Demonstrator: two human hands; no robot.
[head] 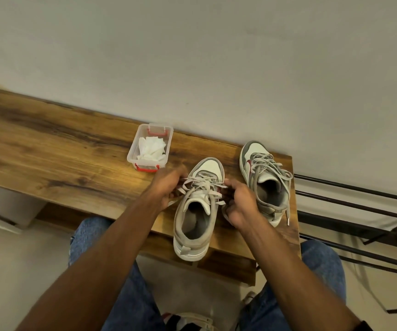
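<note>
**Sneaker steadied on bench while both hands work its laces**

A person in jeans bends over a wooden bench, where the grey-and-white shoe stands near the front edge, toe pointing to 12 o'clock and heel toward the wearer, which puts the eyelet rows within easy reach. The left hand, at the shoe's 9 o'clock, curls its fingers around a stretch of the laces. The right hand, at 3 o'clock, pinches the opposite stretch between thumb and fingertips. Gripping from both flanks likely keeps the shoe from sliding as the cord is drawn across the tongue.

The second sneaker waits at 2 o'clock, its cords loose and one end hanging over the bench's end. A clear plastic box of crumpled white tissue sits at 11 o'clock by the wall, close enough to reach. A black metal rack stands beyond the bench at 3 o'clock.
</note>
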